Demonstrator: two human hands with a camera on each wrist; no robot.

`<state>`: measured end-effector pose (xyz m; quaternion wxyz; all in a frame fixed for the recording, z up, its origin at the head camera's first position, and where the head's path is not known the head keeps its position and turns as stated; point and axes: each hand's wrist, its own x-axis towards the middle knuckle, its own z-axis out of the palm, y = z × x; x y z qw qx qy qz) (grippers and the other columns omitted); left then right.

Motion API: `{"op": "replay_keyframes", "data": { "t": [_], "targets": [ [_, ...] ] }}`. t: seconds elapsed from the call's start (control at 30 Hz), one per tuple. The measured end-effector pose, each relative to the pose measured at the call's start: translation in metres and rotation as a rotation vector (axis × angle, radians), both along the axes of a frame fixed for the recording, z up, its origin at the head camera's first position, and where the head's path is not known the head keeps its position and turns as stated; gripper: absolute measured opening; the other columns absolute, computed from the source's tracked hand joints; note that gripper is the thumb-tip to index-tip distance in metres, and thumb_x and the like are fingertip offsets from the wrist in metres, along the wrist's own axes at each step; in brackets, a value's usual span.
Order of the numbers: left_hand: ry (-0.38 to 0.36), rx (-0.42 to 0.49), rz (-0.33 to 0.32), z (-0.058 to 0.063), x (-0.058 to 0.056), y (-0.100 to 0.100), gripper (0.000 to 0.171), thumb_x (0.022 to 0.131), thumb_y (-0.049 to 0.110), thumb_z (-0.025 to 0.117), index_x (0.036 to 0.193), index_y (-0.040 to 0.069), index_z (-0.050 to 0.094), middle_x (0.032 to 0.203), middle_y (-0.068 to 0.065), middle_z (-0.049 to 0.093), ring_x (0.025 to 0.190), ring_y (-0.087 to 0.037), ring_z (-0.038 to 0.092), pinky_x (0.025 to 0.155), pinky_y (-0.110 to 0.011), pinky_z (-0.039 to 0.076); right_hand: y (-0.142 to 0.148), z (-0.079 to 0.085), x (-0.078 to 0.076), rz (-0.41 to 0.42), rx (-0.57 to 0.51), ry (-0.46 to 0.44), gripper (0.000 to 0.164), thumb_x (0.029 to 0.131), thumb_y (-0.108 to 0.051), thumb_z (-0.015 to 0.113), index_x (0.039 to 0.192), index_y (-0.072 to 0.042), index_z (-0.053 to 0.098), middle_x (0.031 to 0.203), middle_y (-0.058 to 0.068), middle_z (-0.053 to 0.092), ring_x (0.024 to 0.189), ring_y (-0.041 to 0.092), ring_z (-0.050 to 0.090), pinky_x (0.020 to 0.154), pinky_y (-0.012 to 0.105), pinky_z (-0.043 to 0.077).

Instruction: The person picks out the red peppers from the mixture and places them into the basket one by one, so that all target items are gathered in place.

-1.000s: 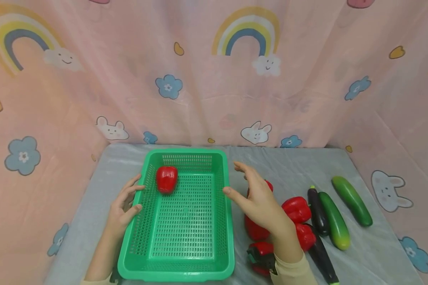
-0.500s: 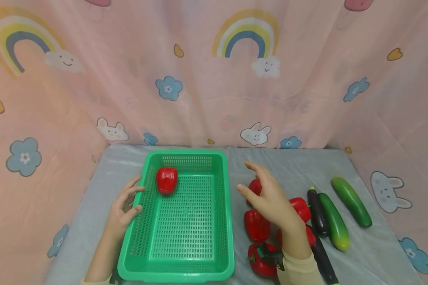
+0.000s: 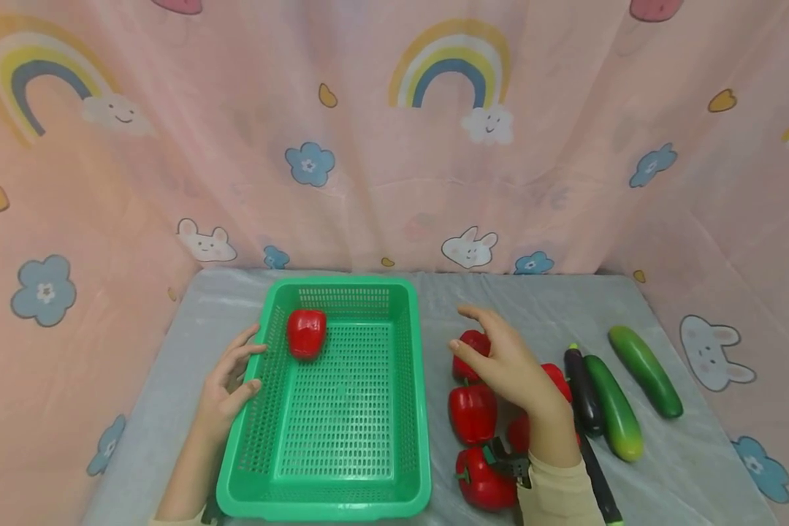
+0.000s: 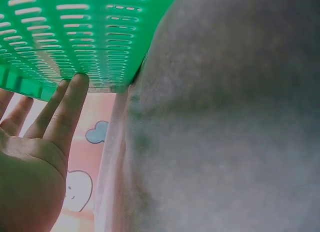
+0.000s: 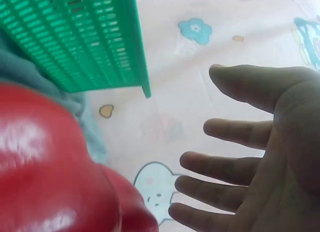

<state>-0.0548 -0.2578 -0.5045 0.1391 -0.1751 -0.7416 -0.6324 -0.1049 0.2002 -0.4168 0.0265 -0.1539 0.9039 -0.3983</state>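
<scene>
A green perforated plastic basket (image 3: 422, 409) lies on the grey cloth, with one red bell pepper (image 3: 306, 334) in its far left part. My left hand (image 3: 225, 391) rests against the basket's left rim; the left wrist view shows its straight fingers (image 4: 67, 111) touching the outer wall. Right of the basket, my right hand (image 3: 509, 365) hovers with spread fingers and nothing between them. Below its thumb and index finger is a red bell pepper (image 3: 470, 356). Nearer to me lie a second pepper (image 3: 473, 414) and a third (image 3: 486, 482). More peppers are partly hidden by the right forearm.
To the right lie an eggplant (image 3: 585, 394), a green cucumber-like vegetable (image 3: 614, 409) and another like it (image 3: 646, 371). A second eggplant (image 3: 601, 482) is partly covered by the right sleeve. A pink patterned curtain (image 3: 381, 197) hangs behind and at the sides.
My right hand has moved away from the basket's right rim, rightward to above the far red pepper. The left hand and the pepper in the basket have stayed put.
</scene>
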Motion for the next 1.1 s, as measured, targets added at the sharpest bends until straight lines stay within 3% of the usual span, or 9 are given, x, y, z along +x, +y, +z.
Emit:
{"op": "replay_keyframes", "data": {
  "t": [0.33,0.7,1.1],
  "targets": [
    [-0.006,-0.024,-0.019,0.0,0.0,-0.002,0.045,0.092,-0.023,0.056,0.137,-0.02,0.056,0.167,-0.034,0.036,0.158,-0.018,0.036,0.12,-0.021,0.032,0.008,-0.009,-0.002,-0.029,0.068,-0.076,0.072,0.098,-0.035,0.08,0.158,-0.006,0.052,0.157,0.021,0.054,0.144,0.046,0.049,0.103,0.068,0.053],
    [-0.018,-0.015,-0.012,0.0,-0.001,0.0,0.045,0.093,-0.021,0.057,0.138,-0.018,0.057,0.169,-0.03,0.037,0.159,-0.018,0.035,0.119,-0.02,0.031,0.015,-0.011,-0.006,-0.039,0.079,-0.139,0.072,0.099,-0.033,0.079,0.158,-0.004,0.051,0.156,0.024,0.055,0.14,0.049,0.052,0.101,0.067,0.055],
    [-0.02,-0.011,-0.02,-0.003,-0.001,-0.004,0.046,0.092,-0.022,0.055,0.138,-0.021,0.054,0.17,-0.03,0.035,0.16,-0.017,0.033,0.121,-0.021,0.03,0.02,-0.017,-0.007,-0.01,0.109,-0.108,0.067,0.099,-0.032,0.079,0.155,-0.004,0.056,0.149,0.023,0.06,0.136,0.047,0.056,0.1,0.065,0.057]
  ]
}}
